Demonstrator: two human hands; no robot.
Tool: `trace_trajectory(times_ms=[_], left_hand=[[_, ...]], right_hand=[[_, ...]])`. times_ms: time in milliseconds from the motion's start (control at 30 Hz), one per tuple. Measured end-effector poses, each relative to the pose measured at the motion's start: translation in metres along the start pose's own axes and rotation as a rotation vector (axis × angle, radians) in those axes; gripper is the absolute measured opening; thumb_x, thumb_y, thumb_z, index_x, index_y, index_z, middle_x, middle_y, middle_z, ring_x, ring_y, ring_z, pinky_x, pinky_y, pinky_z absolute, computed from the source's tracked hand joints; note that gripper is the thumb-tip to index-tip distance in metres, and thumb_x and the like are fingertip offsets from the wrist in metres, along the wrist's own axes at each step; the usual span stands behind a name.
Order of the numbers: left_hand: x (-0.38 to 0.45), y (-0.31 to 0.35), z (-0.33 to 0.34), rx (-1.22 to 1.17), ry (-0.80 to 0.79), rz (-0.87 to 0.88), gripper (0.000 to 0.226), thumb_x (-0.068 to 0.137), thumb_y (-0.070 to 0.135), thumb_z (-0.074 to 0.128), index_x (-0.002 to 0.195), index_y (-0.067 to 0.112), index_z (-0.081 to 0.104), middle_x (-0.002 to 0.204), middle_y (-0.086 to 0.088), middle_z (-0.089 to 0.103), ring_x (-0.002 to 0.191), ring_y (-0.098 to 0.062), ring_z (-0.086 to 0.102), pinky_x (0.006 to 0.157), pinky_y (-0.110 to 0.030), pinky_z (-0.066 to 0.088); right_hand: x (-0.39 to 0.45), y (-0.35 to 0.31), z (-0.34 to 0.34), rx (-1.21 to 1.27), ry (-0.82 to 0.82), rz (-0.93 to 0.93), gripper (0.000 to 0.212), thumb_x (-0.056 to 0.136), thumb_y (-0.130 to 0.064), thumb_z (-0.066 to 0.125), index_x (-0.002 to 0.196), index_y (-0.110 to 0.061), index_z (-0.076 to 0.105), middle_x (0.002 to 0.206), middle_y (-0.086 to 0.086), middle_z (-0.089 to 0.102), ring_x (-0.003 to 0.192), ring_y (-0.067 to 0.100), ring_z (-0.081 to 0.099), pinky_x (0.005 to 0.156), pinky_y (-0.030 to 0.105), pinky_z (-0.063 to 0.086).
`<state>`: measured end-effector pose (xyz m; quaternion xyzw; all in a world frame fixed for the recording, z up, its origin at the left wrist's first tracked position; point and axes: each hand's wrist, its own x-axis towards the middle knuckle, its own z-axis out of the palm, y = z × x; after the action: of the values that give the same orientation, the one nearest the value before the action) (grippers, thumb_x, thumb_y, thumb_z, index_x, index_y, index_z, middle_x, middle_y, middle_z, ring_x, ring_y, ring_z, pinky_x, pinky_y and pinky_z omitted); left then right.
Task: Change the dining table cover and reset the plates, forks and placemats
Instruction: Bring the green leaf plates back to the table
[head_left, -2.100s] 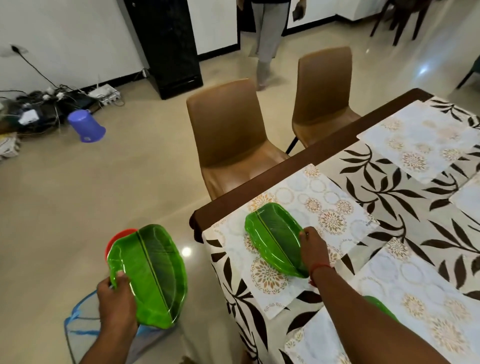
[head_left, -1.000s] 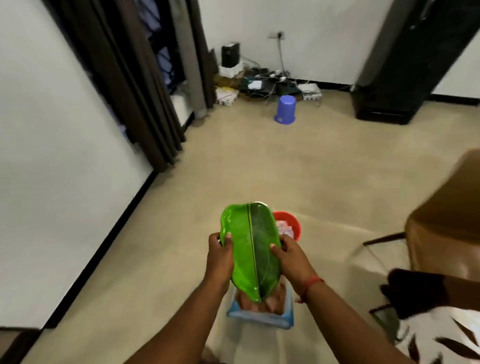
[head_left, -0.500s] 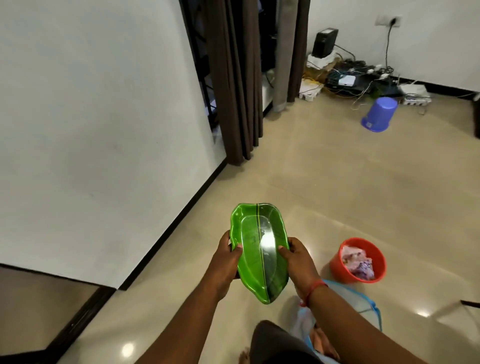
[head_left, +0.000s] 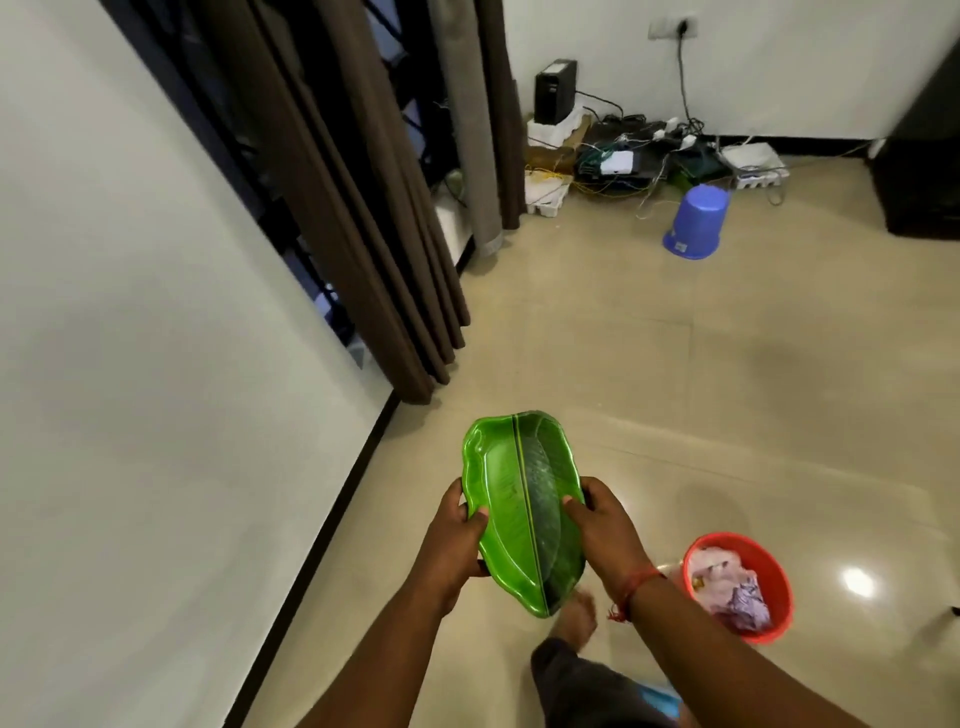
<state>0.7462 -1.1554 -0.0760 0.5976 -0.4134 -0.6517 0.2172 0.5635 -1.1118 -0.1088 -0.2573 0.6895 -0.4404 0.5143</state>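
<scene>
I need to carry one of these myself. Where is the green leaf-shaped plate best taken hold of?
Probably by its two long side rims near the middle, coming in from both sides. The green leaf-shaped plate is long and shallow, with a raised edge. That is the grip shown: left hand and right hand on opposite rims, thumbs on top.

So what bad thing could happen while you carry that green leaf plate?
The leaf plate is held only at its edges by the left hand and right hand, so it might slip onto the hard floor. The person is barefoot on shiny tiles; a slip seems possible. The red bucket sits close to the right foot and could be kicked.
</scene>
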Motion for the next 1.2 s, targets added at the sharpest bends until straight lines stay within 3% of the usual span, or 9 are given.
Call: trace_trajectory(times_ms=[133, 333, 467, 600, 733, 933, 1067, 1200], left_hand=[[0.090, 0.071, 0.065, -0.001, -0.064, 0.011, 0.040, 0.102, 0.012, 0.046, 0.131, 0.039, 0.047, 0.117, 0.009, 0.069, 0.098, -0.019, 0.071, 0.061, -0.039, 0.059], [0.181, 0.162, 0.166, -0.015, -0.180, 0.016, 0.038, 0.103, 0.012, 0.047, 0.124, 0.044, 0.050, 0.114, 0.013, 0.069, 0.102, -0.017, 0.069, 0.062, -0.038, 0.059], [0.252, 0.224, 0.236, 0.014, -0.240, 0.050, 0.037, 0.103, 0.012, 0.046, 0.113, 0.047, 0.056, 0.104, 0.017, 0.071, 0.093, -0.013, 0.071, 0.060, -0.034, 0.058], [0.320, 0.275, 0.305, 0.039, -0.318, 0.065, 0.035, 0.103, 0.013, 0.045, 0.123, 0.039, 0.057, 0.109, 0.011, 0.071, 0.096, -0.018, 0.071, 0.064, -0.036, 0.060], [0.377, 0.330, 0.394, 0.095, -0.534, 0.029, 0.033, 0.105, 0.017, 0.043, 0.123, 0.042, 0.055, 0.110, 0.013, 0.070, 0.096, -0.015, 0.070, 0.062, -0.031, 0.058], [0.417, 0.371, 0.529, 0.271, -0.858, -0.001, 0.035, 0.107, 0.022, 0.041, 0.131, 0.045, 0.051, 0.114, 0.014, 0.071, 0.096, -0.013, 0.070, 0.067, -0.032, 0.057], [0.448, 0.382, 0.631, 0.391, -1.018, 0.001, 0.041, 0.107, 0.024, 0.039, 0.142, 0.045, 0.043, 0.126, 0.006, 0.067, 0.102, -0.019, 0.069, 0.076, -0.040, 0.058], [0.456, 0.395, 0.727, 0.484, -1.076, -0.011, 0.041, 0.107, 0.023, 0.040, 0.141, 0.047, 0.043, 0.125, 0.003, 0.068, 0.105, -0.023, 0.068, 0.083, -0.050, 0.059]], right_hand=[[0.090, -0.043, -0.056, -0.023, 0.082, -0.004, 0.012, 0.098, -0.014, 0.054, 0.103, -0.021, 0.063, 0.098, 0.002, 0.071, 0.092, 0.023, 0.068, 0.080, 0.038, 0.055], [0.185, -0.108, -0.138, 0.061, 0.256, 0.025, 0.019, 0.095, -0.011, 0.054, 0.102, -0.026, 0.064, 0.097, 0.001, 0.071, 0.092, 0.022, 0.067, 0.081, 0.037, 0.056], [0.251, -0.142, -0.189, 0.177, 0.387, 0.032, 0.029, 0.094, -0.004, 0.053, 0.116, -0.021, 0.064, 0.104, 0.003, 0.072, 0.094, 0.020, 0.068, 0.085, 0.040, 0.057], [0.310, -0.175, -0.239, 0.260, 0.514, 0.000, 0.040, 0.091, -0.002, 0.054, 0.120, -0.026, 0.063, 0.105, 0.000, 0.073, 0.097, 0.021, 0.069, 0.092, 0.047, 0.056], [0.353, -0.200, -0.302, 0.397, 0.717, -0.021, 0.048, 0.088, 0.000, 0.053, 0.121, -0.033, 0.063, 0.109, -0.004, 0.073, 0.103, 0.021, 0.069, 0.094, 0.048, 0.055], [0.384, -0.212, -0.408, 0.636, 0.997, -0.025, 0.051, 0.089, 0.007, 0.050, 0.126, -0.027, 0.061, 0.113, 0.000, 0.073, 0.106, 0.026, 0.069, 0.097, 0.054, 0.052], [0.406, -0.209, -0.493, 0.743, 1.092, -0.056, 0.050, 0.089, 0.012, 0.049, 0.115, -0.027, 0.065, 0.110, 0.005, 0.074, 0.105, 0.031, 0.068, 0.096, 0.054, 0.052], [0.426, -0.204, -0.578, 0.832, 1.132, -0.048, 0.049, 0.092, 0.013, 0.046, 0.111, -0.028, 0.065, 0.106, 0.000, 0.075, 0.103, 0.027, 0.069, 0.095, 0.048, 0.053]])
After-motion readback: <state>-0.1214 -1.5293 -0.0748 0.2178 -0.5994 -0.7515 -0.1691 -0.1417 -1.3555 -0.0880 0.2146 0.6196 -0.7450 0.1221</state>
